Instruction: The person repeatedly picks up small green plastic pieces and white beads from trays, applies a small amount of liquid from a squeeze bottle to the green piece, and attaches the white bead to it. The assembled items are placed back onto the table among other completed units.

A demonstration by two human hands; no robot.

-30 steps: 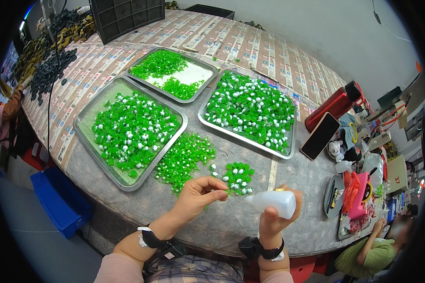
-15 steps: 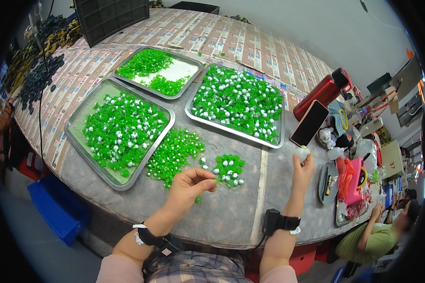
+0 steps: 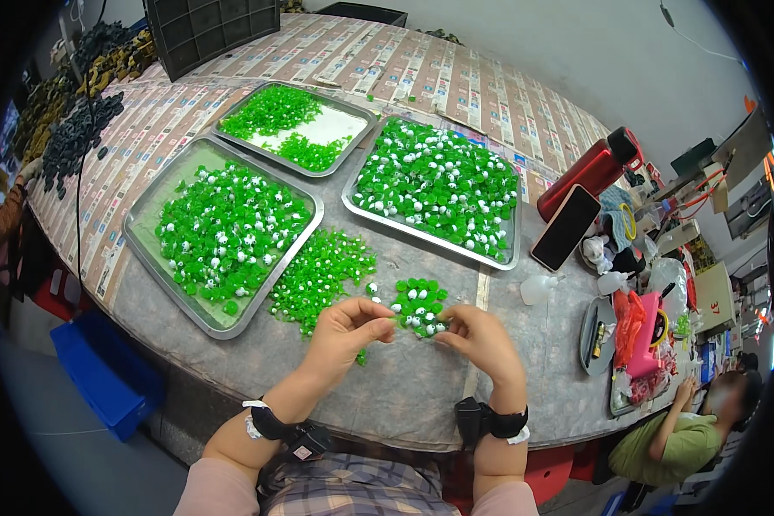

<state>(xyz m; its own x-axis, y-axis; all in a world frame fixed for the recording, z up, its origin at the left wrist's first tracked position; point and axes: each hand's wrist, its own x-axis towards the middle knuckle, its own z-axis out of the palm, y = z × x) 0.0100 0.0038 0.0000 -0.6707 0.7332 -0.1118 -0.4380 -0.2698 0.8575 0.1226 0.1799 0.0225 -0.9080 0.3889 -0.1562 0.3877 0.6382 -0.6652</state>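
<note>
My left hand (image 3: 346,334) is pinched, thumb to forefinger, on a small green plastic piece that barely shows at the fingertips. My right hand (image 3: 483,340) curls at the right edge of a small pile of green and white pieces (image 3: 421,297). Its thumb and forefinger come together there; what lies between them, if anything, is too small to make out. Left of the pile spreads a heap of small green pieces (image 3: 327,271), some with white bits. A small translucent squeeze bottle (image 3: 535,291) stands on the table, beyond my right hand.
Metal trays with green and white pieces are the left tray (image 3: 218,330), the back tray (image 3: 365,129) and the right tray (image 3: 490,261). A phone (image 3: 568,228) leans against a red flask (image 3: 580,176). A pink holder (image 3: 643,340) stands right; a blue bin (image 3: 107,378) is below left. Another person (image 3: 675,439) sits far right.
My right hand has let go of the squeeze bottle, which now stands on the table, and has moved left to the small pile. My left hand stays pinched in nearly the same place.
</note>
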